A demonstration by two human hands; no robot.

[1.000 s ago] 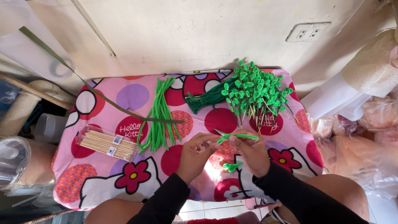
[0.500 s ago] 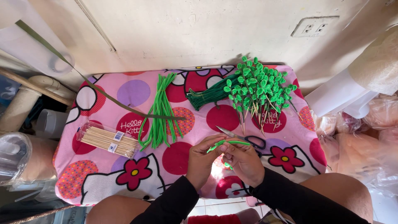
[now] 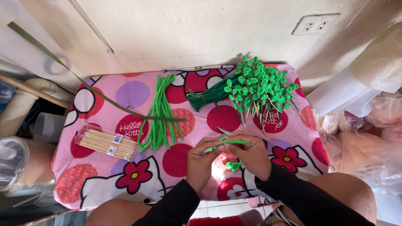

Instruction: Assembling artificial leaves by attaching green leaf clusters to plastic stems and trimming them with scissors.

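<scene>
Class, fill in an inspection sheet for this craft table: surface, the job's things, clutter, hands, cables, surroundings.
Surface: pink patterned cloth over a small table.
Job's things: bent green pipe cleaner held between both hands.
Clutter: loose green pipe cleaners; pack of wooden skewers; pile of finished green loops on sticks.
Hands: left hand and right hand both pinch the pipe cleaner.
Cables: nothing seen.
Surroundings: wall socket; plastic bags at right.

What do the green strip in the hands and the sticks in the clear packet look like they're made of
Green strip: likely a fuzzy pipe cleaner, matte, bending where both hands pinch it. Sticks: pale bamboo or wood skewers, thin, straight, unpolished.
</scene>
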